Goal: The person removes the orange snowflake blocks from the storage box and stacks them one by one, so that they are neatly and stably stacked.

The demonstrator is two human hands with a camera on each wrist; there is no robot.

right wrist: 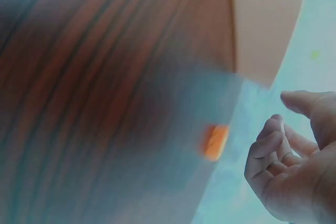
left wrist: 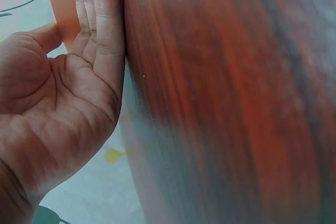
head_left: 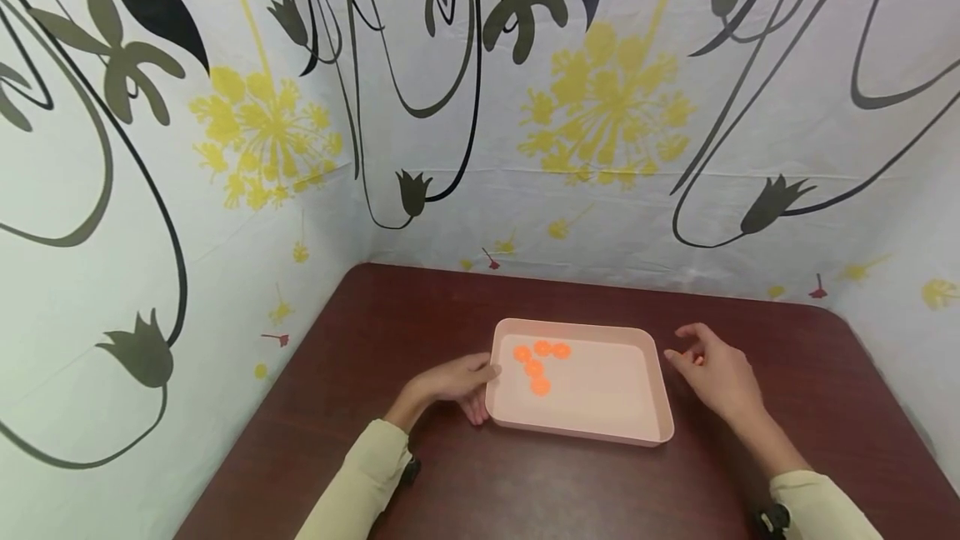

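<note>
A shallow pink tray (head_left: 592,407) rests on the table, with several round orange slices (head_left: 540,387), apparently carrot, lying in its left part. My left hand (head_left: 457,380) holds the tray's left side, its thumb at the rim and its fingers along the outer wall. In the left wrist view, the left hand (left wrist: 68,87) has fairly straight fingers against that wall. Right of the tray, my right hand (head_left: 720,377) hovers with loosely bent fingers, thumb apart from them. Below it another orange piece (right wrist: 216,142) lies on the table, apart from the fingers in the right wrist view.
The dark reddish-brown table (head_left: 585,490) has rounded far corners. A pale cloth (head_left: 465,140) with flower and leaf prints hangs behind it and along the left side.
</note>
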